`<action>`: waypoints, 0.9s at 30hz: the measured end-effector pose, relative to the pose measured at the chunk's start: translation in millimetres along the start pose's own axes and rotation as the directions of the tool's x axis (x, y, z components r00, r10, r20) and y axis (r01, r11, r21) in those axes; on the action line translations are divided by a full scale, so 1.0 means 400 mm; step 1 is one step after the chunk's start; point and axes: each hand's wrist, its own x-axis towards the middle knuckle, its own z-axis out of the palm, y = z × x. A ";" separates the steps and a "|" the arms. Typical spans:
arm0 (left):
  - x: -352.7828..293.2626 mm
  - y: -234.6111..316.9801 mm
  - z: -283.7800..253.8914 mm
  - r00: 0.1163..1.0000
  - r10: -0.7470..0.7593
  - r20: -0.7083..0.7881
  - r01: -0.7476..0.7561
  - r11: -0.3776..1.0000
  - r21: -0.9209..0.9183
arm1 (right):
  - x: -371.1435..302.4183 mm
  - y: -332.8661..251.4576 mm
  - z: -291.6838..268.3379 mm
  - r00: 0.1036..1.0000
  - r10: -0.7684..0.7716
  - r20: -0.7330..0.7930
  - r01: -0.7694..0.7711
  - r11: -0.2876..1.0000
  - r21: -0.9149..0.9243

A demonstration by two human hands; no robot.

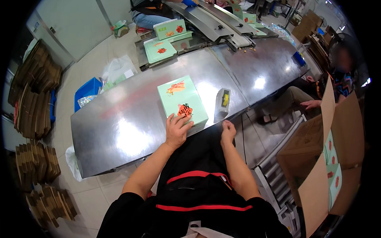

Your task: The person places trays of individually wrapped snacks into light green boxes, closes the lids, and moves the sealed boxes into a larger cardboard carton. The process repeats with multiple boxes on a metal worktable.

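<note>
The metal desk (107,119) stretched across the middle of the view. To its right stood a tall cardboard carton (313,194), flaps raised, with pale green packages (332,178) inside. Beyond the desk's far edge lay a metal conveyor (202,20). A blue bin (85,90) stood on the floor by the desk's far left side. The pale green box (172,97), printed in orange and red, lay flat near the desk's front edge. The left hand (177,130) rested on the near end of its top, fingers slightly spread. The right hand (228,133) was at the desk's edge, fingers curled; whether they pinched anything could not be told. Just beyond it stood a grey tape dispenser (220,110), apart from the box, carrying a yellow roll of tape (226,100).
</note>
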 end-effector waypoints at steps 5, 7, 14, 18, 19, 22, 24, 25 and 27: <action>-0.018 -0.010 0.014 0.999 -0.037 -0.022 0.035 0.998 -0.052 | -0.095 -0.095 -0.028 0.993 0.017 0.114 -0.020 0.999 0.025; -0.022 -0.012 0.016 0.998 -0.040 -0.040 0.037 0.997 -0.070 | -0.141 -0.236 0.009 0.942 0.100 0.319 -0.127 0.990 0.065; -0.017 -0.022 0.008 0.995 -0.045 -0.094 0.029 0.986 -0.164 | -0.221 -0.356 0.179 0.803 0.271 0.532 -0.231 0.963 -0.142; -0.019 -0.022 0.016 0.992 -0.052 -0.111 0.028 0.977 -0.210 | -0.224 -0.309 0.196 0.842 0.227 0.490 -0.152 0.970 -0.189; -0.021 -0.025 0.016 0.992 -0.052 -0.112 0.028 0.978 -0.206 | -0.226 -0.302 0.199 0.847 0.219 0.483 -0.125 0.968 -0.219; -0.025 -0.029 0.015 0.994 -0.048 -0.098 0.027 0.979 -0.204 | -0.232 -0.317 0.208 0.871 0.190 0.453 -0.059 0.956 -0.286; -0.028 -0.032 0.011 0.995 -0.053 -0.081 0.035 0.978 -0.205 | -0.243 -0.330 0.212 0.885 0.176 0.432 -0.038 0.950 -0.311; -0.028 -0.033 0.012 0.996 -0.058 -0.074 0.042 0.977 -0.207 | -0.241 -0.327 0.213 0.886 0.175 0.429 -0.033 0.948 -0.317; -0.026 -0.029 0.006 0.997 -0.045 -0.057 0.033 0.982 -0.184 | -0.239 -0.317 0.213 0.891 0.176 0.419 -0.031 0.943 -0.331</action>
